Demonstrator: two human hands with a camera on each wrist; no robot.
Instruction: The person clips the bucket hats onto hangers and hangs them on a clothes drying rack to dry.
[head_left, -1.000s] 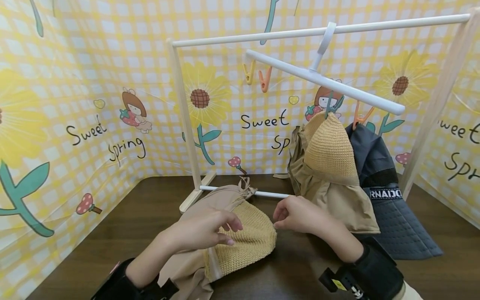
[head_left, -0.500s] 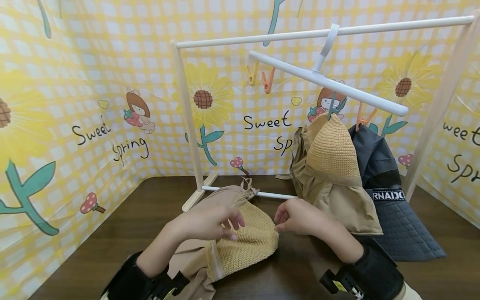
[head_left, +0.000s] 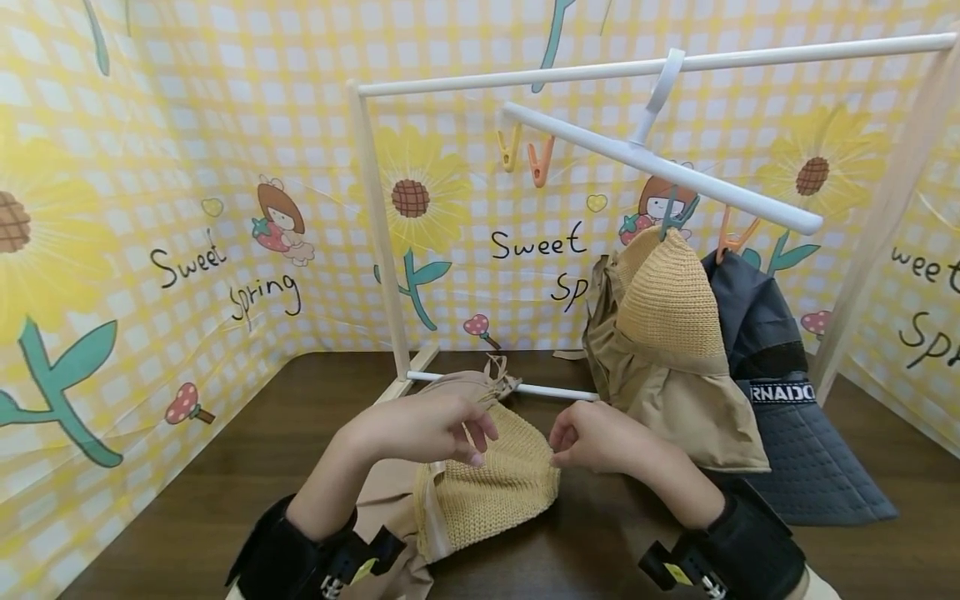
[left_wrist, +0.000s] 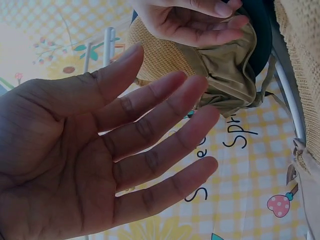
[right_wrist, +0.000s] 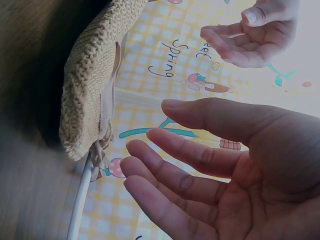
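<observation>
A sun hat with a woven straw crown (head_left: 498, 492) and a beige cloth brim lies on its side on the dark table. Over its left part hovers my left hand (head_left: 427, 429), holding nothing; its fingers are spread and slightly bent in the left wrist view. My right hand (head_left: 600, 433) is in the air by the tip of the crown, fingers loosely bent; the right wrist view shows nothing in its palm. A similar straw-and-khaki hat (head_left: 667, 300) hangs from a green clip (head_left: 667, 221). Beside it, an orange clip (head_left: 731, 237) holds a dark grey bucket hat (head_left: 810, 458).
A tilted white hanger (head_left: 600, 148) hooks over the rack's top rod (head_left: 487, 79). A yellow clip (head_left: 508, 152) and another orange clip (head_left: 538, 167) dangle at its left end. The rack's lower bar (head_left: 558, 391) runs behind the lying hat. Patterned cloth (head_left: 300, 125) backs the table.
My left hand has shifted slightly right over the lying hat. The whole scene has slid a little to the right in the head view. Both hands stay without anything in them.
</observation>
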